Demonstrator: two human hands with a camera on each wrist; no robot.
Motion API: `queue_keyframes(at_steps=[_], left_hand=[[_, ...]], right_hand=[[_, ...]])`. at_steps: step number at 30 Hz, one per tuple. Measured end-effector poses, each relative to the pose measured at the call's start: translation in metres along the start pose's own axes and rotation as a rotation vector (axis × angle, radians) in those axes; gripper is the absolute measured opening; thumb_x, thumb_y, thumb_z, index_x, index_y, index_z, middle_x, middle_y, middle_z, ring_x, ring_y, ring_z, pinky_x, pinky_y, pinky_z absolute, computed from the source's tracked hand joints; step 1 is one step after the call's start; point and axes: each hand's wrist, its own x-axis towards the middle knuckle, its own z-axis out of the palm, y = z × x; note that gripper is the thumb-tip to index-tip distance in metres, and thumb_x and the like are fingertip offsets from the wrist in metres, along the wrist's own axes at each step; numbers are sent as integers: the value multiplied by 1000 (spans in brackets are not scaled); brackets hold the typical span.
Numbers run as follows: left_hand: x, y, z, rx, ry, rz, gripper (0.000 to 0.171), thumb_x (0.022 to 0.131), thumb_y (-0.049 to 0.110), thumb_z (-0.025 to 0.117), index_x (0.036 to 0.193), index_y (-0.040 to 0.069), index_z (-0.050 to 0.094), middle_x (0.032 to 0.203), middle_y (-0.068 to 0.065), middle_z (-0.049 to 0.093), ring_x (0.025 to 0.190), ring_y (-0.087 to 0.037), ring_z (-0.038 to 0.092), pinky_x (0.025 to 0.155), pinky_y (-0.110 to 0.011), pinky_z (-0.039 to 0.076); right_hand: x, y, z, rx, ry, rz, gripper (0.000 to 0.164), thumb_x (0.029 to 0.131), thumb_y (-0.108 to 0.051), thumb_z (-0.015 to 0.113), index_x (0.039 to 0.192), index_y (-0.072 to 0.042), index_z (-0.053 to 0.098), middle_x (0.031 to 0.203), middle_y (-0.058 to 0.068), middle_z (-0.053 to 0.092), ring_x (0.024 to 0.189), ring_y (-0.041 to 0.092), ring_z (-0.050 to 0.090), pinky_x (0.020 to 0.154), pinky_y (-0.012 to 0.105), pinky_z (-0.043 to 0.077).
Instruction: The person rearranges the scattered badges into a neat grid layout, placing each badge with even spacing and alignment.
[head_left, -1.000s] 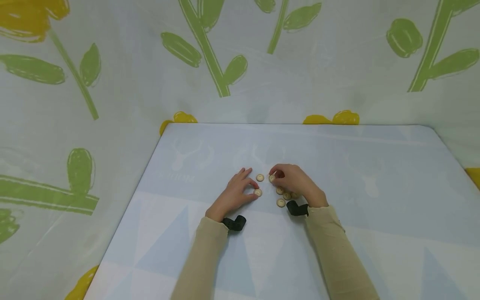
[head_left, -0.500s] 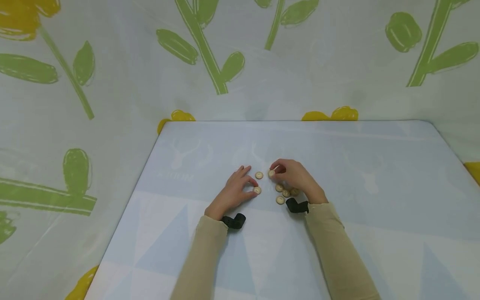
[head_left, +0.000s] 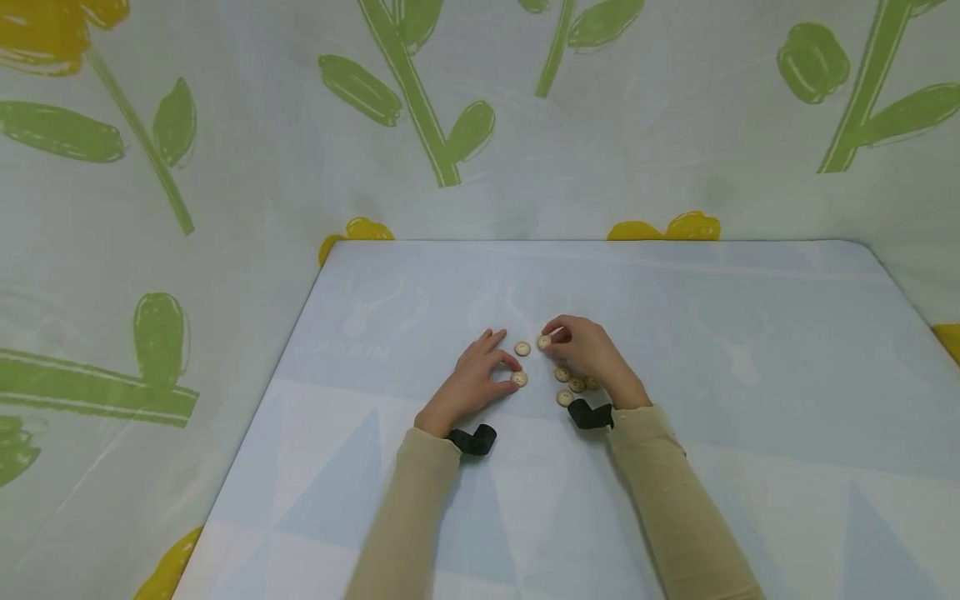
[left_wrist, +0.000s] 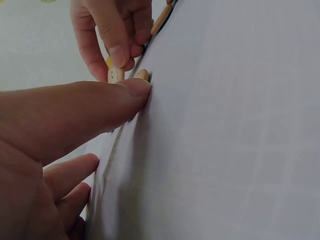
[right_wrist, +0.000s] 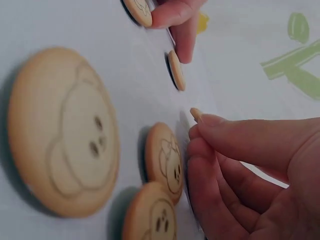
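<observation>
In the head view, my left hand (head_left: 472, 379) pinches a pale round disc (head_left: 519, 380) between thumb and forefinger, low at the tabletop, its other fingers spread. To its right, my right hand (head_left: 596, 354) holds a second disc (head_left: 543, 342) between thumb and fingertips. The right wrist view shows that disc (right_wrist: 196, 114) nearly edge-on, standing out past the thumb. One loose disc (head_left: 522, 348) lies between the two hands. Several others lie below my right hand, among them a disc (right_wrist: 65, 132) with a bear face drawn on its light brown-edged surface.
The discs lie on a pale blue and white patterned table (head_left: 787, 358). Its far edge meets a hanging cloth (head_left: 262, 142) printed with green stems and yellow flowers. A black strap (head_left: 474, 440) sits at my left wrist and another black strap (head_left: 590, 414) at my right.
My right hand, with its disc, has moved slightly away from me, towards the far edge. The left hand stays in place on its disc. The head view has shifted a little.
</observation>
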Motion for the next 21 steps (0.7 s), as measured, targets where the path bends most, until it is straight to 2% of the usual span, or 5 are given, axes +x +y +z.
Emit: queue_keyframes(at_steps=[11,21], left_hand=[[1,-1,2,-5,-3,-2,18,80,27,66,94,18,62,145,-8,23,135,-24,6,106,-44,6],[2,-2,2,16,-13,-10,18,80,29,66,95,21,62,146,-5,21,135,-21,4,107,-41,5]], right_hand=[[10,-7,0,-59,52,-69,20,86,-18,59,105,-15,58,93,4,60,85,20,53,77,36,43],[28,-8,-9,-112,0,-65,20,86,-17,59,106,-14,60,97,6,60,90,22,52,82,38,42]])
